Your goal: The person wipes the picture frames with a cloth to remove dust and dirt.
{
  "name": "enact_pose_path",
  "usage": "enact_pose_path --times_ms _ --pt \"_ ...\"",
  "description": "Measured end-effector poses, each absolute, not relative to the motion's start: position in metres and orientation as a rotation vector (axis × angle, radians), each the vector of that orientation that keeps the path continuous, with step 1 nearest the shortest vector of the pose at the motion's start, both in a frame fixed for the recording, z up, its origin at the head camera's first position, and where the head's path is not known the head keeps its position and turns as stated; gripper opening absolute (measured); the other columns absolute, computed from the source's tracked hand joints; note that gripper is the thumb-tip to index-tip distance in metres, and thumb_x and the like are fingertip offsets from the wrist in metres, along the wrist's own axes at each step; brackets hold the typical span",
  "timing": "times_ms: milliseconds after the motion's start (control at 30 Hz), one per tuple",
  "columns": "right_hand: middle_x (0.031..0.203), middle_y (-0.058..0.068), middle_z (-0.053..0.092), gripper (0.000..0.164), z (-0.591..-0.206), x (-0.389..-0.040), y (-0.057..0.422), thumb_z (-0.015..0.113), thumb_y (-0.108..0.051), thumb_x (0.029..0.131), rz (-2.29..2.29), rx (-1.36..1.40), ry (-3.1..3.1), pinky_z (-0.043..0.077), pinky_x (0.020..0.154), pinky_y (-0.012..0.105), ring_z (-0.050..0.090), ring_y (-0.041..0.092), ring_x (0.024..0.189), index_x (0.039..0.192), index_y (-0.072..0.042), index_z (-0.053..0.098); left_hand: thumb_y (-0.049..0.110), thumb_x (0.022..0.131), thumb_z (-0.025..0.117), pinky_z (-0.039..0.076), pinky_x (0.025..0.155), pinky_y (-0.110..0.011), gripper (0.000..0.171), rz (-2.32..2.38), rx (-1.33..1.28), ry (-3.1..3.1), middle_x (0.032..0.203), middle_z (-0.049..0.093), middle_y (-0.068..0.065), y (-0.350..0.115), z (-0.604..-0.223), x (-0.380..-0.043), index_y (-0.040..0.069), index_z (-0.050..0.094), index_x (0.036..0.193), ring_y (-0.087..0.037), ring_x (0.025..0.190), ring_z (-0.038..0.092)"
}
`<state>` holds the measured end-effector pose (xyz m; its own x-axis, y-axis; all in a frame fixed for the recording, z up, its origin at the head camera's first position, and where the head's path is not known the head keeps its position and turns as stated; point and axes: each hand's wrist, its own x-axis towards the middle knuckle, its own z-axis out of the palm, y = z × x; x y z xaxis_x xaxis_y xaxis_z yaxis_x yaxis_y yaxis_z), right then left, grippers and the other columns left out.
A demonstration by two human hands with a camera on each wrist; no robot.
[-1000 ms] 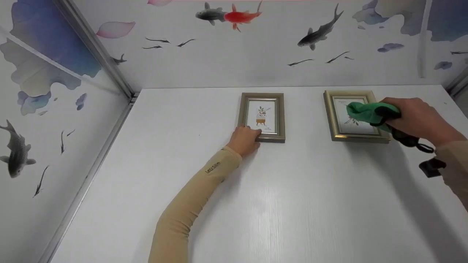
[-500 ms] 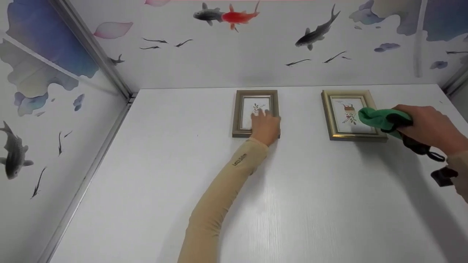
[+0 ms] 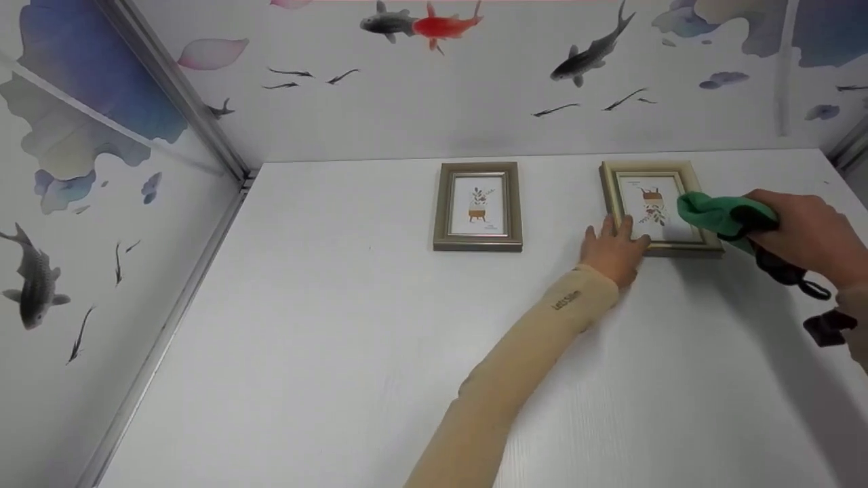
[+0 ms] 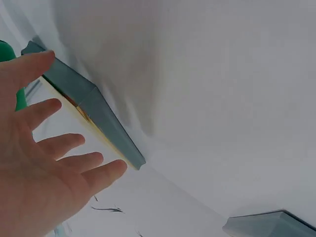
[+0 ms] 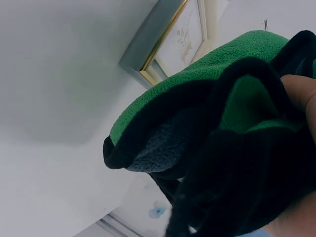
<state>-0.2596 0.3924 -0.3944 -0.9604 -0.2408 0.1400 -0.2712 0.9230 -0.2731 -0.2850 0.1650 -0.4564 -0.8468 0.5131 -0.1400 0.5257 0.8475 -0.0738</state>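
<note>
Two gold picture frames stand out against the white surface in the head view. At the lower left corner of the right picture frame is my left hand, its fingers spread and lying over the corner. The left wrist view shows those fingers straight beside the edge of that frame; contact is hard to tell there. The plant drawing in it is upside down. The left picture frame has its drawing upright, with no hand on it. My right hand grips a bunched green cloth with black trim, over the right frame's right side.
The white surface carries both frames near its far edge. Behind it rises a panel printed with fish and petals. A metal rail runs along the left side. Something small and black is at my right wrist.
My left hand has moved right, from the left frame to the right frame's lower left corner. The left frame sits slightly farther up and left. My right hand has drawn slightly right with the cloth.
</note>
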Motion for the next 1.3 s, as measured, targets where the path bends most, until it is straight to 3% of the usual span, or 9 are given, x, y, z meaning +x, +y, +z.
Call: enact_pose_path --times_ms 267,500,700,1000,1300 --pt "0.096 0.035 0.059 0.032 -0.400 -0.260 0.388 0.064 0.008 0.082 0.461 0.413 -2.988 0.043 0.070 0.064 0.057 0.050 0.080 0.113 0.007 0.056 0.029 0.103 0.046 0.036 0.103 -0.036 0.045 -0.306 0.933 2.953 0.148 0.040 -0.001 0.164 -0.461 -0.272 0.031 0.038 0.147 -0.026 0.136 0.033" --pt "0.098 0.035 0.059 0.033 -0.397 -0.261 0.379 0.064 0.007 0.083 0.460 0.435 -2.982 0.043 0.070 0.064 0.058 0.050 0.080 0.114 0.007 0.056 0.023 0.104 0.044 0.036 0.103 -0.038 0.040 -0.360 1.109 2.932 0.139 0.050 -0.002 0.139 -0.457 -0.263 0.030 0.046 0.143 -0.029 0.133 0.038" --pt "0.098 0.033 0.060 0.034 -0.396 -0.262 0.369 0.066 0.006 0.082 0.455 0.442 -2.990 0.043 0.070 0.063 0.058 0.048 0.081 0.114 0.004 0.057 0.025 0.105 0.040 0.039 0.101 -0.036 0.035 -0.352 1.357 2.898 0.134 0.050 -0.005 0.106 -0.460 -0.252 0.032 0.048 0.139 -0.029 0.128 0.042" --pt "0.098 0.029 0.062 0.036 -0.395 -0.266 0.353 0.069 0.003 0.082 0.474 0.496 -3.023 0.044 0.069 0.061 0.059 0.041 0.079 0.116 0.003 0.058 0.021 0.100 0.050 0.043 0.097 -0.035 0.035 -0.303 1.608 2.768 0.124 0.051 -0.006 0.055 -0.462 -0.217 0.034 0.050 0.133 -0.024 0.109 0.051" --pt "0.106 0.026 0.062 0.035 -0.407 -0.279 0.327 0.067 0.004 0.083 0.584 0.645 -3.041 0.043 0.079 0.061 0.058 0.042 0.094 0.117 0.001 0.058 0.021 0.101 0.049 0.045 0.094 -0.033 0.030 -0.319 1.842 2.746 0.112 0.051 -0.003 0.023 -0.460 -0.177 0.035 0.050 0.128 -0.022 0.103 0.052"
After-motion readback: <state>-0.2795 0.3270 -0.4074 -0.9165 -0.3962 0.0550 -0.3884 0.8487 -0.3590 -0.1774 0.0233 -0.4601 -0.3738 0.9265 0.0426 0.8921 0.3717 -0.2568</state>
